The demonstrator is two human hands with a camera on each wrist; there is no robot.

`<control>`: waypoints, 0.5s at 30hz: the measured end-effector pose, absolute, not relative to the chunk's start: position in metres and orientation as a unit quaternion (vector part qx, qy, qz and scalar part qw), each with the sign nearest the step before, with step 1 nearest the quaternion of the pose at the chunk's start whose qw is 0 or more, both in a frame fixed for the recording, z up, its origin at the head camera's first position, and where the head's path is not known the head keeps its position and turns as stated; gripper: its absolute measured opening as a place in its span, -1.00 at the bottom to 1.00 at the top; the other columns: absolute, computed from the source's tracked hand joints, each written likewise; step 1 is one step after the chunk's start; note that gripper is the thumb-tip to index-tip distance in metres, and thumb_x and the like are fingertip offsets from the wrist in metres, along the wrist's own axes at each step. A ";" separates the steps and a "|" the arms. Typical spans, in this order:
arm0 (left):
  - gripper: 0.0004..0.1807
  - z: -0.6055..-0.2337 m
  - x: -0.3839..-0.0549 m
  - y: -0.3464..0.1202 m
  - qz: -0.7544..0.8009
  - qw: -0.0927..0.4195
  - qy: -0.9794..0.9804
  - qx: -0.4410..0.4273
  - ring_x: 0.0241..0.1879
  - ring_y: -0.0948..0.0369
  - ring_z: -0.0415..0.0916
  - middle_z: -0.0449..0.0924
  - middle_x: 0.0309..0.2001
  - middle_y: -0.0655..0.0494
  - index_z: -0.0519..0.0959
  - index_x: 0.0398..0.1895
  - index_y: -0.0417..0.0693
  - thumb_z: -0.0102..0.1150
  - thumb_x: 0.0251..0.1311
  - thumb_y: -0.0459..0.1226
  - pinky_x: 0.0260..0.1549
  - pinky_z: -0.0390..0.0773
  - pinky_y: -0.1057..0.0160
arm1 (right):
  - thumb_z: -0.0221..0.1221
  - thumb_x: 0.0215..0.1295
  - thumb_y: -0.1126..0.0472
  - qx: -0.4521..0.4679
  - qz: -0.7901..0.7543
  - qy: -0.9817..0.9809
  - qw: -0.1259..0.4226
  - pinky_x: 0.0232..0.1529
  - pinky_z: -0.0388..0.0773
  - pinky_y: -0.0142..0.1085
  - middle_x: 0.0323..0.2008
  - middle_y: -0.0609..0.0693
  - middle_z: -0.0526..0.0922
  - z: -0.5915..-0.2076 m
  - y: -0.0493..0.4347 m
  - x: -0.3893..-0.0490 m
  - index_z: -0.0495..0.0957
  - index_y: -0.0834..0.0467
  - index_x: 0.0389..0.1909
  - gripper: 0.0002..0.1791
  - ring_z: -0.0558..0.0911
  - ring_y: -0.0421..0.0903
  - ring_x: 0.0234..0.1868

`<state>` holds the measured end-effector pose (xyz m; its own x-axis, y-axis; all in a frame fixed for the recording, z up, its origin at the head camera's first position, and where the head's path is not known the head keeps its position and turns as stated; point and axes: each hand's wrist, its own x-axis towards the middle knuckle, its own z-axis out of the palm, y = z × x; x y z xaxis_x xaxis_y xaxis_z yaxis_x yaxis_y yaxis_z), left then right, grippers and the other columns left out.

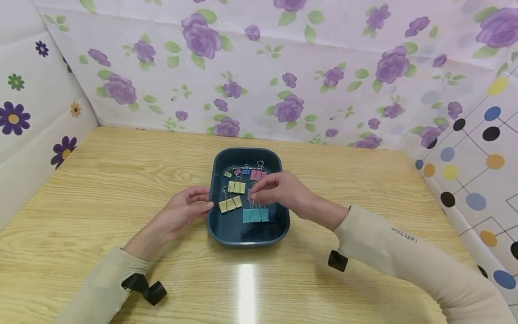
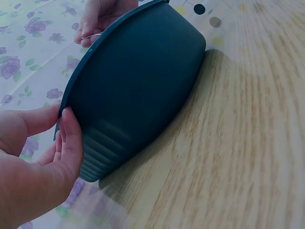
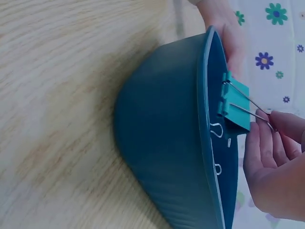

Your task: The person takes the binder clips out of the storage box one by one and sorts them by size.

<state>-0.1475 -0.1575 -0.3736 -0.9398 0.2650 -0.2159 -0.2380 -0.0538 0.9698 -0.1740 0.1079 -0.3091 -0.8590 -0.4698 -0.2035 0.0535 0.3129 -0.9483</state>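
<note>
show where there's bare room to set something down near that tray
Bare tabletop lies in front of the tray, between both sleeves; left of the left grip; and between the right sleeve and the dotted sheet. Inside, the near strip is free; clips and the right grip crowd the middle and far end.

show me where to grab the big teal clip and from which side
Best pinched by its wire handles, coming from above. They stand up past the rim of the tray, giving a slim, free grip, while the wide body of the teal clip hangs lower, likely hemmed in by the walls. The right hand pinches it there.
</note>
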 end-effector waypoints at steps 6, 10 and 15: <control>-0.48 -0.376 -0.147 -0.158 0.728 0.170 0.664 0.004 -0.17 0.26 0.48 0.36 -0.01 -0.13 0.18 0.24 -0.47 0.10 0.28 -0.48 -0.12 0.56 0.33 | 0.32 0.20 0.31 -0.129 -0.579 0.785 0.179 -0.09 0.61 -0.14 -0.27 0.09 0.71 -0.307 0.111 -0.178 0.68 0.30 -0.24 -0.85 0.67 0.06 -0.23; -0.48 -0.377 -0.148 -0.157 0.734 0.169 0.658 0.004 -0.18 0.27 0.49 0.37 -0.02 -0.12 0.18 0.23 -0.48 0.09 0.27 -0.49 -0.12 0.56 0.33 | 0.33 0.20 0.27 -0.114 -0.579 0.793 0.153 -0.08 0.59 -0.18 -0.25 0.07 0.71 -0.307 0.117 -0.183 0.69 0.28 -0.20 -0.81 0.65 0.01 -0.21; -0.49 -0.377 -0.147 -0.156 0.741 0.166 0.651 0.007 -0.19 0.28 0.49 0.39 -0.06 -0.08 0.18 0.23 -0.48 0.10 0.27 -0.49 -0.13 0.56 0.34 | 0.32 0.22 0.24 -0.099 -0.564 0.811 0.120 -0.09 0.58 -0.22 -0.25 0.05 0.70 -0.307 0.124 -0.193 0.70 0.25 -0.20 -0.81 0.62 -0.02 -0.17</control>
<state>-0.1475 -0.1563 -0.3765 -0.9446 0.2556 -0.2061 -0.2373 -0.0977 0.9665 -0.1926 0.1240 -0.3074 -0.9515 -0.2963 -0.0827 -0.0255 0.3441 -0.9386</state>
